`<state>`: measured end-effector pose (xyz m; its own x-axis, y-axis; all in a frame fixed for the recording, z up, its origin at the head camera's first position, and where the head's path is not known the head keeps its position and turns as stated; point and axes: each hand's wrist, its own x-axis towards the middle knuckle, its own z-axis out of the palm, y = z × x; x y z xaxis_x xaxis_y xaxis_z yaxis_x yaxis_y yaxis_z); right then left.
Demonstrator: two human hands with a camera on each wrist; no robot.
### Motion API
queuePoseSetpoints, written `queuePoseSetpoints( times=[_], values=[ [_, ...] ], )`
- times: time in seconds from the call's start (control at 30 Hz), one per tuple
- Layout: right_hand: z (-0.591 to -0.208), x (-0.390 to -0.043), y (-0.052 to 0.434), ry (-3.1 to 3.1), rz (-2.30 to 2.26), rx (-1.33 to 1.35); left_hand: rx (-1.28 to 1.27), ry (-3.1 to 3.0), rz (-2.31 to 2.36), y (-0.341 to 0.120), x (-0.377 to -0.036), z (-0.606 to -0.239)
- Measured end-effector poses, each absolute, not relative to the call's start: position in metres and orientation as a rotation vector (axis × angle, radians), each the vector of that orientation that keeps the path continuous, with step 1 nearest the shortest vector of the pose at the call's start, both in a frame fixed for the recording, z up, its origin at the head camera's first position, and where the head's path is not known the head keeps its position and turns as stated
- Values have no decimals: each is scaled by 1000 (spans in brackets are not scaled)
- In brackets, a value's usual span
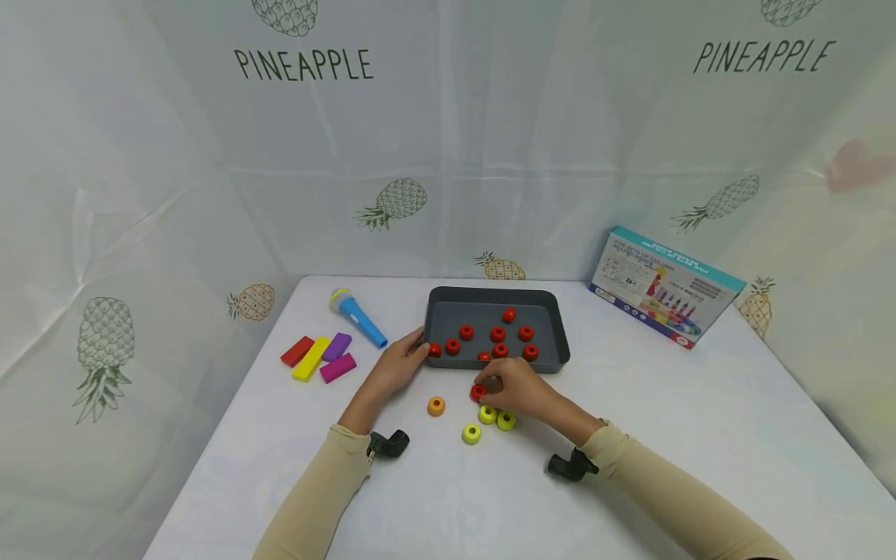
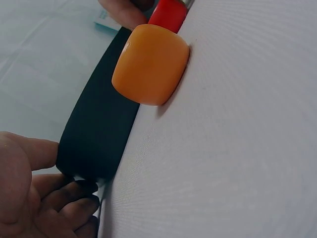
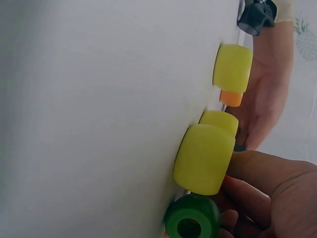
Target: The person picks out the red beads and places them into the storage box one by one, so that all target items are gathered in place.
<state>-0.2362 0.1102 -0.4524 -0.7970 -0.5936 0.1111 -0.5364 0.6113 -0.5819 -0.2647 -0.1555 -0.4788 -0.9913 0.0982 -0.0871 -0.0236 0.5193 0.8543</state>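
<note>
Sorting judged well along. Nearest, low centre of the head view, three yellow rings (image 1: 488, 421) and one orange ring (image 1: 436, 405) lay loose on the tabletop (image 1: 700, 435). Just above them the right hand (image 1: 516, 389) pinched a red ring (image 1: 478, 392), which was still outside the tray. The right wrist view showed a green ring (image 3: 192, 218) by its fingers. Left hand (image 1: 399, 365), fingers curled, gripped the grey tray (image 1: 556, 327) by its left wall. Farther up, about nine red rings (image 1: 498, 334) already lay inside the tray.
</note>
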Motion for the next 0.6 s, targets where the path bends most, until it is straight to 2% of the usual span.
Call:
queuePoseSetpoints(
  times=[0.6],
  values=[
    [-434, -242, 110, 2715, -934, -930, 53, 2635, 1467, -155, -265, -481]
  ],
)
